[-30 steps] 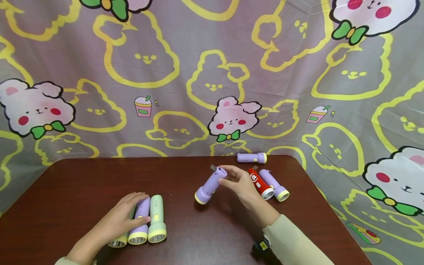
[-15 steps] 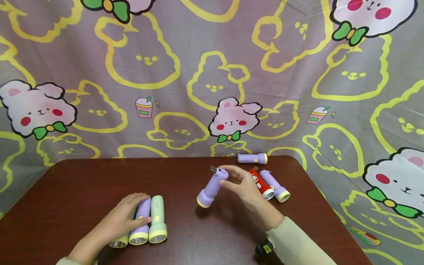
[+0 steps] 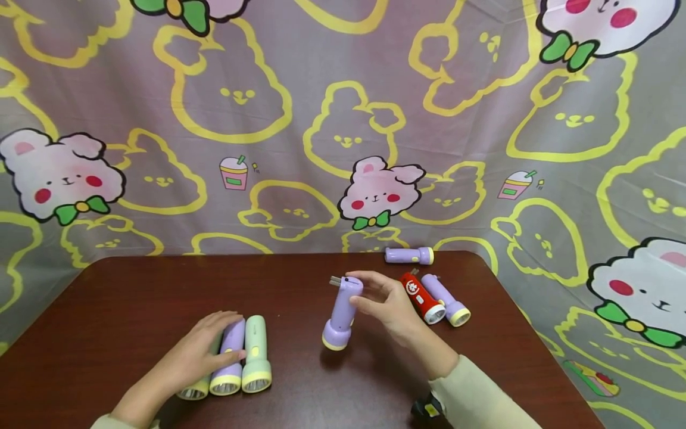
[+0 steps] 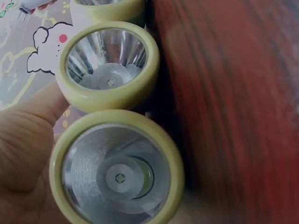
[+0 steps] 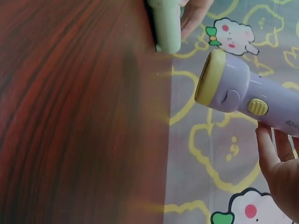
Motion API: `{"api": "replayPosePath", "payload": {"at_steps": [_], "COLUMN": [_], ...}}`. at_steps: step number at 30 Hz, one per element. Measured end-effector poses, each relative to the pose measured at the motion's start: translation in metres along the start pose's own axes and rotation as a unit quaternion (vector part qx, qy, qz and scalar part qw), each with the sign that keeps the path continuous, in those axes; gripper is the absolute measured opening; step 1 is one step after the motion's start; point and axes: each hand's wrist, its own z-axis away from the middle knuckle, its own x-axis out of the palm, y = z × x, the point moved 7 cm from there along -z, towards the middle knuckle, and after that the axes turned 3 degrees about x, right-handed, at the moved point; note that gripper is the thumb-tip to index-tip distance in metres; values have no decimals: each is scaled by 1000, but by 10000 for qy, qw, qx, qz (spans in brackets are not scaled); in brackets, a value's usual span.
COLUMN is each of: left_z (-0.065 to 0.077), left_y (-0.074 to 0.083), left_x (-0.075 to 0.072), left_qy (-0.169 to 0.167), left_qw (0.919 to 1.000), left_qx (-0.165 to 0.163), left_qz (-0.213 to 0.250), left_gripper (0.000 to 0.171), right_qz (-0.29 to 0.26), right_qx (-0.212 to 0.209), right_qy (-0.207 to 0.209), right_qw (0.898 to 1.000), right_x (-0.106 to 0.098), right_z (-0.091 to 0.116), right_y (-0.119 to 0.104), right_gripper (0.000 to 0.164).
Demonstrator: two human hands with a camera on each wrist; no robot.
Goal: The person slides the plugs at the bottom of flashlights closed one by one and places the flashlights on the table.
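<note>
In the head view, my right hand (image 3: pixel 386 307) grips a purple flashlight (image 3: pixel 341 313) near its tail, with two metal plug prongs sticking out there. It hangs over the table, yellow-rimmed lamp end down and slightly tilted. Its yellow switch (image 5: pixel 258 107) shows in the right wrist view. My left hand (image 3: pixel 195 351) rests across a row of flashlights lying side by side: a mostly covered green flashlight (image 3: pixel 194 390), a purple flashlight (image 3: pixel 233 339) under its fingertips and thumb, and a second green flashlight (image 3: pixel 256 345) at the thumb tip. Their lenses face me.
At the right back of the dark wooden table (image 3: pixel 300 280) lie a red flashlight (image 3: pixel 423 298), a purple flashlight (image 3: pixel 446 299) beside it, and another purple flashlight (image 3: pixel 409 255) near the far edge. A black object (image 3: pixel 426 408) is by my right sleeve. A patterned cloth (image 3: pixel 300 149) hangs behind.
My right hand has lowered the purple flashlight a little and turned it more upright, its lamp end swinging down and right. My left hand has kept its place on the row.
</note>
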Motion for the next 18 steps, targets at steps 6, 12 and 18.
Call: {"api": "replayPosePath", "payload": {"at_steps": [6, 12, 18], "left_z": [-1, -2, -7], "left_y": [1, 3, 22], "left_x": [0, -4, -9], "left_qy": [6, 82, 308], "left_qw": [10000, 9998, 9991], "left_qx": [78, 15, 68], "left_qz": [21, 203, 274], "left_gripper": [66, 61, 58], "right_qz": [-294, -338, -377], "right_qx": [80, 218, 357], "right_qy": [-87, -124, -171], "right_qw": [9995, 9991, 9985], "right_x": [8, 14, 17], "right_z": [3, 6, 8], "right_y": [-2, -1, 2], "right_gripper": [53, 53, 52]}}
